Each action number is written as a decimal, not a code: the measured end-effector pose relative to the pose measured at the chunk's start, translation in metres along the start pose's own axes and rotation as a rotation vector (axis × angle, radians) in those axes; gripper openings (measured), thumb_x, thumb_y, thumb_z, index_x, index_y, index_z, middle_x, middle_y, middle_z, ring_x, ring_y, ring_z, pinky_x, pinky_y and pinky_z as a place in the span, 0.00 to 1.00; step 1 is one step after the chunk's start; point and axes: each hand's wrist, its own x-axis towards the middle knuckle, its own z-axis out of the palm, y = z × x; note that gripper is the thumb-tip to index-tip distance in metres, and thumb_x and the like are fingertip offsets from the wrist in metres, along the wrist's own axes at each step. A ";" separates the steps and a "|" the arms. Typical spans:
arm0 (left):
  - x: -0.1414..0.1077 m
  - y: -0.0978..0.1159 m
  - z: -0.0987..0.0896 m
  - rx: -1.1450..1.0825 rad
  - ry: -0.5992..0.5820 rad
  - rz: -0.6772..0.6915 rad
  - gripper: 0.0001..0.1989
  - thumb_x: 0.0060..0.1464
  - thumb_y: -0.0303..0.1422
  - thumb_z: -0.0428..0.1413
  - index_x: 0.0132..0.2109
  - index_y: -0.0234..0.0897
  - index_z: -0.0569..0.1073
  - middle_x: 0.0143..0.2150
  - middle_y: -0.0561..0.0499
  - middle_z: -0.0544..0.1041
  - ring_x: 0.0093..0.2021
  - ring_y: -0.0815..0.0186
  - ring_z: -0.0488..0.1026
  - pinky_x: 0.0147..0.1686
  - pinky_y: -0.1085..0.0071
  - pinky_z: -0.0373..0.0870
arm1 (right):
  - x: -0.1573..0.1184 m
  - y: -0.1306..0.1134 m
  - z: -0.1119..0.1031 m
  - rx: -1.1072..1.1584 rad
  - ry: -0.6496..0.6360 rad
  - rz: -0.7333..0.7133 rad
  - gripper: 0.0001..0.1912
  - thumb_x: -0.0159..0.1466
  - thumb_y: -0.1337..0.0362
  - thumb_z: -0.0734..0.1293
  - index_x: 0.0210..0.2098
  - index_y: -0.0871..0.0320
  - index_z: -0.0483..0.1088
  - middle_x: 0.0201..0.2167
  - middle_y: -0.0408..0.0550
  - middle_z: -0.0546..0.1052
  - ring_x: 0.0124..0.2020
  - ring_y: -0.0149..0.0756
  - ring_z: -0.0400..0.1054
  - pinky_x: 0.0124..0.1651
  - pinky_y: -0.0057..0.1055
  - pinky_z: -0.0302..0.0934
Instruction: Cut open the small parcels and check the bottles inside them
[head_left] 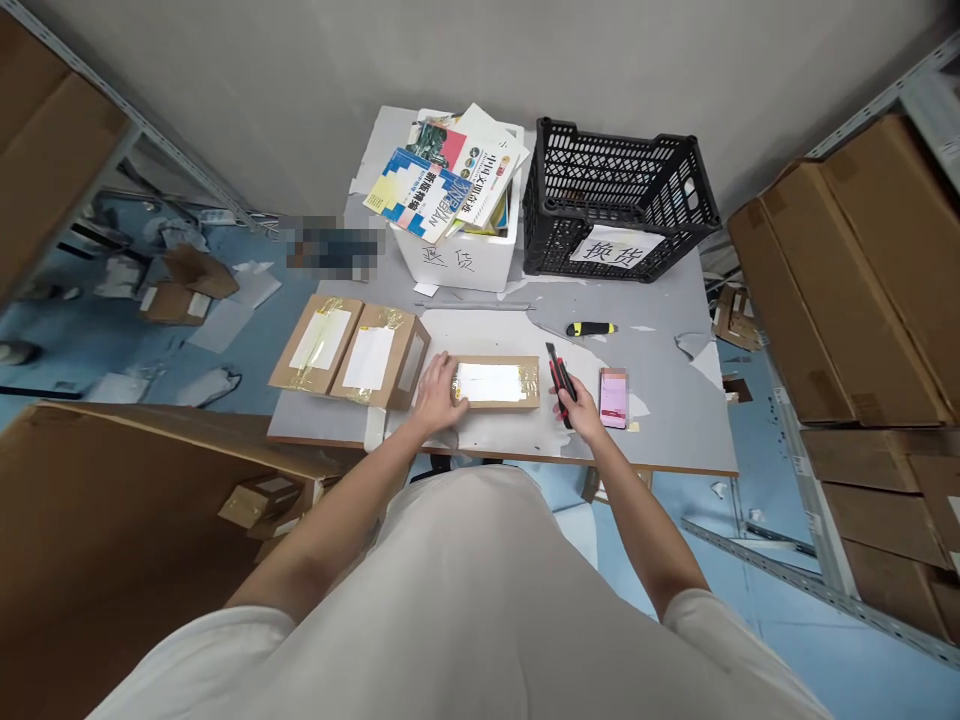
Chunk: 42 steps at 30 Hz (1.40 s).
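A small taped cardboard box (496,384) with a white label lies flat in the middle of the table. My left hand (438,393) grips its left end, thumb at the front and fingers behind. In my right hand (576,405), just right of the box and apart from it, is a red and black utility knife (559,380), its tip pointing away from me. A phone (613,398) with a pink screen lies right of that hand. Farther back rests a yellow and black cutter (592,328). Two labelled boxes (367,358) sit side by side to the left of my left hand.
At the table's back stand a white bin (457,262) heaped with books (427,190) and a black plastic crate (619,200). A large open carton (150,500) is at the lower left. Shelves with cardboard boxes (847,290) flank the right side.
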 end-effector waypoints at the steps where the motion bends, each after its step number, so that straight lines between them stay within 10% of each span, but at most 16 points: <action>1: 0.006 0.002 -0.002 0.059 -0.077 0.056 0.45 0.44 0.45 0.59 0.66 0.33 0.54 0.69 0.34 0.50 0.70 0.45 0.45 0.65 0.47 0.45 | -0.008 0.002 -0.007 -0.041 -0.037 0.027 0.39 0.58 0.49 0.66 0.65 0.51 0.52 0.41 0.49 0.76 0.21 0.27 0.66 0.21 0.28 0.64; 6: 0.022 0.008 -0.004 0.215 -0.269 0.112 0.60 0.32 0.56 0.64 0.68 0.35 0.50 0.70 0.33 0.49 0.69 0.38 0.42 0.63 0.39 0.35 | -0.026 0.009 -0.019 -0.064 -0.134 0.107 0.42 0.60 0.50 0.66 0.69 0.49 0.46 0.39 0.48 0.76 0.18 0.25 0.64 0.18 0.26 0.63; 19: 0.023 -0.003 0.010 0.007 -0.133 0.148 0.58 0.26 0.53 0.68 0.63 0.34 0.57 0.62 0.33 0.59 0.64 0.38 0.51 0.62 0.45 0.53 | -0.024 0.009 -0.016 0.003 -0.109 0.119 0.41 0.57 0.53 0.69 0.67 0.48 0.52 0.34 0.43 0.76 0.17 0.24 0.64 0.15 0.24 0.61; 42: 0.024 -0.009 0.020 -0.012 -0.095 0.148 0.55 0.26 0.49 0.68 0.62 0.35 0.59 0.59 0.34 0.59 0.62 0.40 0.54 0.63 0.46 0.51 | -0.059 -0.001 -0.055 -0.105 -0.394 0.249 0.37 0.56 0.61 0.70 0.64 0.51 0.59 0.22 0.37 0.72 0.13 0.24 0.59 0.13 0.24 0.58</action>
